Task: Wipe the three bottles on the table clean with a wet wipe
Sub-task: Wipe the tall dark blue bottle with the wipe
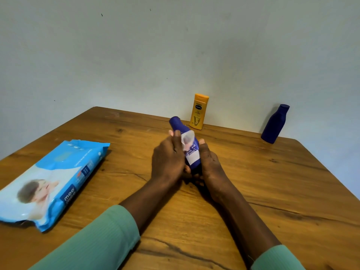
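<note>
1. Head view, nearest: two forearms in ribbed green sleeves [101, 238] reach forward over a wooden table [272, 201] with dark grain lines and knots.
2. Between the hands, near the table's middle, a blue bottle [191, 152] tilts with its cap pointing far-left. The left hand [168, 158] presses against its left side with a small white wet wipe [187, 138] under the fingers; the right hand [211, 164] is wrapped round the lower right side, so both hands are closed on this bottle.
3. Left, one soft, glossy blue-and-white pack of wipes [52, 182] lies flat, well apart from the hands.
4. Far, by the pale wall, one yellow bottle [199, 112] with a flat orange cap stands upright.
5. Far right, a second dark blue bottle [275, 124], smooth and rounded, stands at the table's edge.
6. Three bottles in all, one pack, one wipe.
</note>
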